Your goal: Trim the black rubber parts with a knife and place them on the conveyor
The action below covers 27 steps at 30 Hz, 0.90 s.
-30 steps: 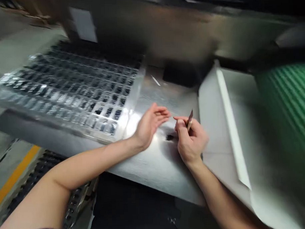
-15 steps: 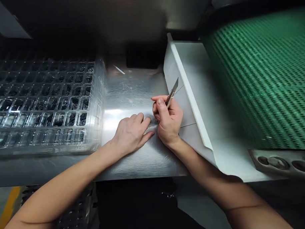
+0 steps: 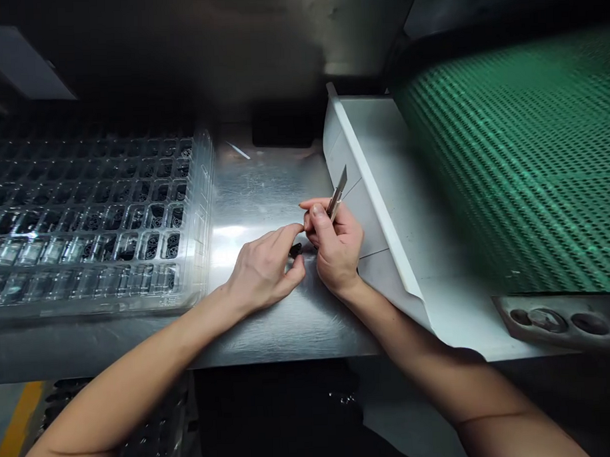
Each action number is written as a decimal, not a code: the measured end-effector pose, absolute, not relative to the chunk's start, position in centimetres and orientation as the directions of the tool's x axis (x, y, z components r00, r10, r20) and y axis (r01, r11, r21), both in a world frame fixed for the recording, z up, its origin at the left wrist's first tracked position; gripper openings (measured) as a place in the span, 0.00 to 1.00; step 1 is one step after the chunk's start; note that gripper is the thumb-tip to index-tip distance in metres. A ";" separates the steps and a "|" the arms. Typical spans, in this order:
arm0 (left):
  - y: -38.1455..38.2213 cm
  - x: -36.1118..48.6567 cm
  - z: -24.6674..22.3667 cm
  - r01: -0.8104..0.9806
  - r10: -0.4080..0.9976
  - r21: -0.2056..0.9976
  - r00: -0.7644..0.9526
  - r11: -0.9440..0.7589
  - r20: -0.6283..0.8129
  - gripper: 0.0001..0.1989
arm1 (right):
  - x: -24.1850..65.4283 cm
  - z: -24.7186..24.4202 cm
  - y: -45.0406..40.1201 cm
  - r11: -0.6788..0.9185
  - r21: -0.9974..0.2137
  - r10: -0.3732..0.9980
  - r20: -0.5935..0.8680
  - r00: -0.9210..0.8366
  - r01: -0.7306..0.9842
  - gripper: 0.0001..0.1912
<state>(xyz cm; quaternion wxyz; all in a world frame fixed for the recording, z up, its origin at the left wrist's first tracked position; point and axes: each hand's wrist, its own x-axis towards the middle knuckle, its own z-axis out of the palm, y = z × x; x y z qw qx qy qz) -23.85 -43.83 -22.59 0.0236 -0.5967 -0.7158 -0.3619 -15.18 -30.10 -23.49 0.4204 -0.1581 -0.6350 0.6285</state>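
My right hand (image 3: 338, 250) is closed around a craft knife (image 3: 338, 193), its pointed blade angled up and away from me. Beside it, nearly touching at the fingertips, my left hand (image 3: 266, 266) curls its thumb and fingers round a small black part (image 3: 296, 250). Most of that part is covered by the fingers, so its shape is unclear. Both hands are just above the metal table (image 3: 263, 190). On the left is a clear plastic tray (image 3: 197, 225) of small compartments, several with black parts that show a round, spoked pattern.
A white bin (image 3: 379, 212) stands right of my hands, its raised wall close to the right one. Beyond it slopes a green mesh conveyor belt (image 3: 528, 174) with a metal end bracket (image 3: 558, 319). A thin white strip (image 3: 239, 151) lies towards the table's back.
The left index finger has lifted and stretched towards the right hand, and the black part now shows between left thumb and fingers. The knife stays in the right hand, and the view has shifted slightly.
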 end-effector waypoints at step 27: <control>-44.7 -25.5 -19.2 0.419 0.713 0.901 -0.596 -0.118 0.370 0.08 | -14.9 -22.9 -30.7 -0.152 -0.889 0.584 0.271 -0.765 -0.432 0.18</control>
